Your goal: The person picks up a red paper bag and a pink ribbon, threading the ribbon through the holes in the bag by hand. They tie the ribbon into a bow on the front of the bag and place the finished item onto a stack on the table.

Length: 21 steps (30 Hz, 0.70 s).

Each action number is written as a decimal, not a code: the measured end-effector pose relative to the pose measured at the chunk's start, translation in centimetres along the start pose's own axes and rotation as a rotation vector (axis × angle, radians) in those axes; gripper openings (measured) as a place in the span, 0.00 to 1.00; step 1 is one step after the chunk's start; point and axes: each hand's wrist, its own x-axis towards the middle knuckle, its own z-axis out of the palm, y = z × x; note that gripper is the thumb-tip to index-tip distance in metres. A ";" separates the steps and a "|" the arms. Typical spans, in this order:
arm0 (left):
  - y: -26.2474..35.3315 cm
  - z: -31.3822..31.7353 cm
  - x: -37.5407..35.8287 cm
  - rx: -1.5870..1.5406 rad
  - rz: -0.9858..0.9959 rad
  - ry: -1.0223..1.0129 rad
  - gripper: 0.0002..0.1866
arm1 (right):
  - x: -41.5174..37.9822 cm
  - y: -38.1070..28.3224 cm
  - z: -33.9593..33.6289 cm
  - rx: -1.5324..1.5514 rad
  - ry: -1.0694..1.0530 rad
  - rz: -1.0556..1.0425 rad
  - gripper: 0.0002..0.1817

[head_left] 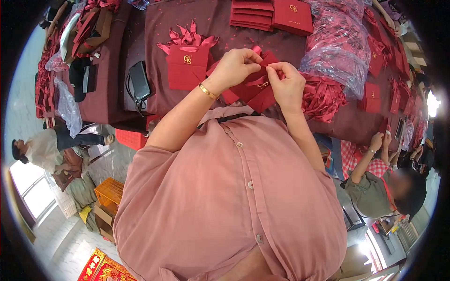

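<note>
Both arms reach over the desk's near edge, bent at the elbows. The left hand and right hand nearly meet, each thumb and forefinger pinched at a red bag by that edge's middle; whether on ribbon or bag wall, I cannot tell.

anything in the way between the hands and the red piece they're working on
Nothing visible: the left hand and right hand both pinch right at the red piece with gold lettering, with no other item in between.
</note>
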 end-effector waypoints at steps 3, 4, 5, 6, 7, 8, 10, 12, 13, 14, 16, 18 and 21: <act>-0.5 0.2 0.0 0.010 0.019 0.003 0.10 | -0.1 0.1 0.4 -0.091 0.021 -0.095 0.04; -0.5 0.3 0.0 0.016 0.028 0.000 0.10 | -0.2 0.5 0.8 -0.148 0.027 -0.153 0.04; -0.5 0.4 -0.1 0.016 0.029 0.001 0.10 | -0.3 0.6 1.1 -0.205 0.034 -0.210 0.04; 0.0 0.5 -0.3 0.051 0.032 0.002 0.10 | -0.3 0.7 1.2 -0.205 0.034 -0.210 0.04; 0.2 0.5 -0.5 0.085 0.035 0.004 0.10 | -0.4 0.7 1.3 -0.199 0.011 -0.185 0.04; 0.1 0.5 -0.5 0.085 0.035 0.005 0.10 | -0.3 0.7 1.4 -0.191 -0.013 -0.160 0.05; -0.4 0.2 -0.6 -0.027 -0.022 -0.021 0.10 | 0.3 0.5 0.6 -0.115 -0.088 -0.113 0.06; -0.2 -0.3 -0.8 -0.069 -0.033 -0.011 0.11 | 0.9 1.1 -0.2 0.075 -0.171 -0.013 0.08; 0.0 -0.5 -0.8 -0.111 -0.041 -0.003 0.11 | 1.4 0.6 -1.0 0.100 -0.139 0.004 0.09; 0.2 -0.8 -0.8 -0.113 -0.039 -0.003 0.11 | 1.9 1.6 -1.3 0.080 -0.078 -0.016 0.10; 0.4 -1.3 -0.8 -0.270 -0.093 0.024 0.12 | 3.0 3.0 -2.6 0.071 -0.063 0.074 0.12; 0.1 -1.8 -0.7 -0.384 -0.127 -0.011 0.13 | 3.4 4.9 -3.5 0.224 -0.178 0.243 0.15; -0.4 -1.9 -0.9 -0.482 -0.178 -0.102 0.13 | 2.8 6.4 -4.0 0.475 -0.501 0.370 0.16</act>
